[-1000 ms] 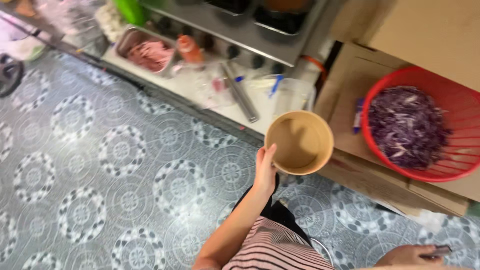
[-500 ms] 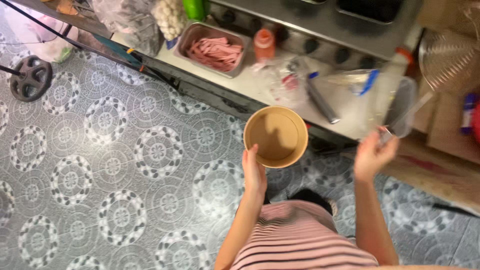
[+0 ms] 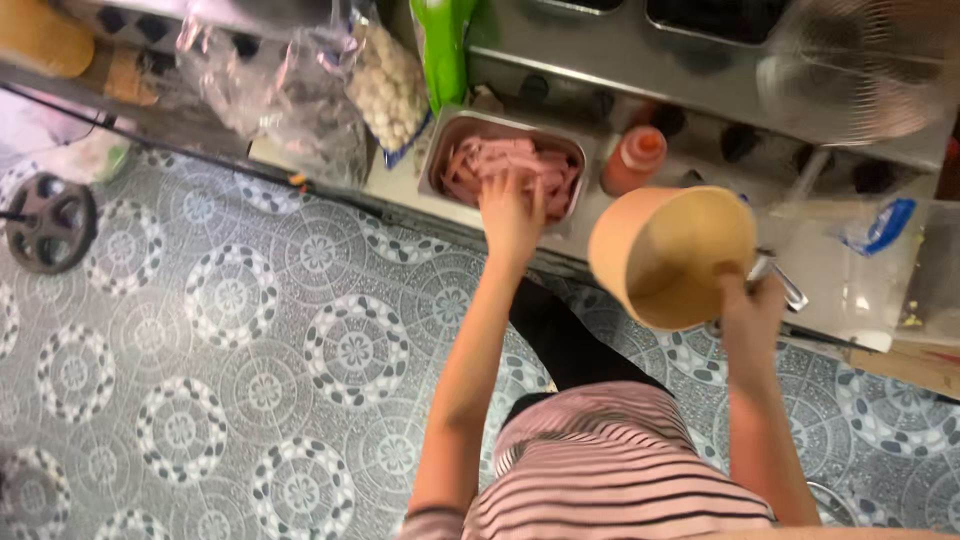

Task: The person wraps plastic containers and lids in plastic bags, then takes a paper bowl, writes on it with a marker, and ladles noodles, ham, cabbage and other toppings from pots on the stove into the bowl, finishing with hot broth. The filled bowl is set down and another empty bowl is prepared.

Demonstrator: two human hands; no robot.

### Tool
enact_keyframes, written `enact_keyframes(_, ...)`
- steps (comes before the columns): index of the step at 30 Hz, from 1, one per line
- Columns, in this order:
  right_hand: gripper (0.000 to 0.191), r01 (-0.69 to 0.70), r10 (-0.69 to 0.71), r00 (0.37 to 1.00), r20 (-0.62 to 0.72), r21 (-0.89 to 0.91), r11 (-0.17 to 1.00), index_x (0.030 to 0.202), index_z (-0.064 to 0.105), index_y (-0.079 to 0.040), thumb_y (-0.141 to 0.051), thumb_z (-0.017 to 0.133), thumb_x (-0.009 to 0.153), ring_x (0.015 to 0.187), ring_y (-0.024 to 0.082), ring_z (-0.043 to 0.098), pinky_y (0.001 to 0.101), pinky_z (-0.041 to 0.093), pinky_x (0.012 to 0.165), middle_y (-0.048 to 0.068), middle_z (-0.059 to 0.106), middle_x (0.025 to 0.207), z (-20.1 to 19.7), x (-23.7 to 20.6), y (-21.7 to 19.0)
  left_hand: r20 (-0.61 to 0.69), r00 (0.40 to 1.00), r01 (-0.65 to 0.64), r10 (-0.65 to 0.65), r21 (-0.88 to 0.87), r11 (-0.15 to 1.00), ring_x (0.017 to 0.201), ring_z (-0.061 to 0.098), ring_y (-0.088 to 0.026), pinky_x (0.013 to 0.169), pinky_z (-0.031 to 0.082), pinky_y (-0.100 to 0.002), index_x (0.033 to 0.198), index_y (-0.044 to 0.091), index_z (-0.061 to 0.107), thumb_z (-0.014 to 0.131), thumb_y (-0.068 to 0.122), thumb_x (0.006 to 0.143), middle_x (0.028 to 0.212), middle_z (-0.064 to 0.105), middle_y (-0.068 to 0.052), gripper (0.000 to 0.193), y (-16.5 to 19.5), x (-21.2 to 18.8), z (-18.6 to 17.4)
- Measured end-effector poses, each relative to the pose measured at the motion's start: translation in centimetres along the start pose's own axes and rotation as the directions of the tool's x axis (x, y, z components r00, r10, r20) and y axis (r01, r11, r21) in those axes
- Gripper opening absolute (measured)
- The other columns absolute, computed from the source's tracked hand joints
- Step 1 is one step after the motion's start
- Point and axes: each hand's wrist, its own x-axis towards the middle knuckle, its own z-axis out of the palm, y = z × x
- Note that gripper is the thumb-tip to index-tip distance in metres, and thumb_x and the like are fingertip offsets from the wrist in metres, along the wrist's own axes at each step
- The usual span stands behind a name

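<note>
My left hand (image 3: pixel 510 215) reaches into a metal tray (image 3: pixel 447 133) on the counter, fingers curled down among pink meat strips (image 3: pixel 510 160). Out to the right, my right hand (image 3: pixel 752 305) grips the rim of a tan round bowl (image 3: pixel 670 255), tilted on its side above the counter edge. The bowl's inside looks empty. My striped shirt (image 3: pixel 610 480) fills the bottom of the view.
An orange sauce bottle (image 3: pixel 640 155) stands right of the tray. A bag of white balls (image 3: pixel 385 85) and a green packet (image 3: pixel 440 40) lie to its left. A wire strainer (image 3: pixel 850 70), metal tongs (image 3: pixel 785 285), a clear tub (image 3: pixel 940 270), a black wheel (image 3: pixel 50 220) and patterned floor (image 3: pixel 250 350) surround me.
The bowl has passed from my left hand to my right. My left hand has moved forward into the tray of pink strips. The view has shifted left along the counter.
</note>
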Motion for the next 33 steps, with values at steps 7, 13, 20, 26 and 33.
enact_keyframes(7,0.006,-0.102,0.127,0.965,-0.228,0.119,0.988,0.099,0.064,-0.001,-0.007,0.062,0.099,0.073,0.004,0.051,0.0226,0.039,0.062,-0.003,0.062,0.087,5.5,6.2,-2.3,0.182,0.982,-0.061,-0.054,0.572,0.818,0.123,0.052,-0.044,0.096,0.033,-0.061,0.091,0.007,0.074,0.065,0.057,0.084,0.111,0.068,-0.017,0.051,-5.6,15.8,11.2)
enact_keyframes(13,0.014,-0.133,0.18,0.929,-0.324,0.163,0.978,0.107,0.065,0.003,-0.004,0.061,0.096,0.08,0.006,0.057,0.0231,0.045,0.069,0.001,0.066,0.095,8.8,6.9,-2.2,0.462,0.87,-0.039,-0.172,0.413,0.91,0.117,0.057,-0.032,0.1,0.034,-0.057,0.109,0.013,0.068,0.069,0.042,0.081,0.115,0.067,-0.009,0.04,-7.4,16.1,12.9)
enact_keyframes(20,0.023,-0.149,0.204,0.908,-0.366,0.172,0.974,0.114,0.064,0.003,-0.005,0.062,0.093,0.087,0.009,0.062,0.025,0.051,0.076,0.002,0.068,0.102,12.9,5.3,-2.6,0.567,0.823,0.119,-0.027,-0.127,0.985,0.124,0.06,-0.031,0.108,0.044,-0.049,0.123,0.009,0.063,0.07,0.048,0.094,0.125,0.067,-0.011,0.049,-4.4,15.2,5.8)
enact_keyframes(26,0.021,-0.252,0.128,0.924,-0.36,-0.321,0.913,0.106,0.065,0.003,-0.009,0.067,0.089,0.078,0.018,0.064,0.0341,0.052,0.073,0.012,0.068,0.088,16.4,5.5,-3.6,0.672,0.56,0.676,0.484,-0.709,0.203,0.147,0.044,-0.023,0.121,0.038,-0.039,0.162,0.008,0.034,0.078,0.027,0.094,0.158,0.046,-0.01,0.084,-3.0,11.9,-5.2)
enact_keyframes(33,0.024,0.03,-0.122,0.987,-0.108,-0.62,0.784,0.106,0.064,0.001,-0.018,0.07,0.093,0.074,0.03,0.067,0.0401,0.052,0.066,0.018,0.068,0.084,18.6,11.0,-6.9,0.804,0.574,0.755,0.155,-0.593,0.28,0.124,0.058,-0.022,0.093,0.055,-0.032,0.157,0.006,0.032,0.071,0.017,0.091,0.147,0.052,-0.011,0.078,-4.3,12.8,-7.2)
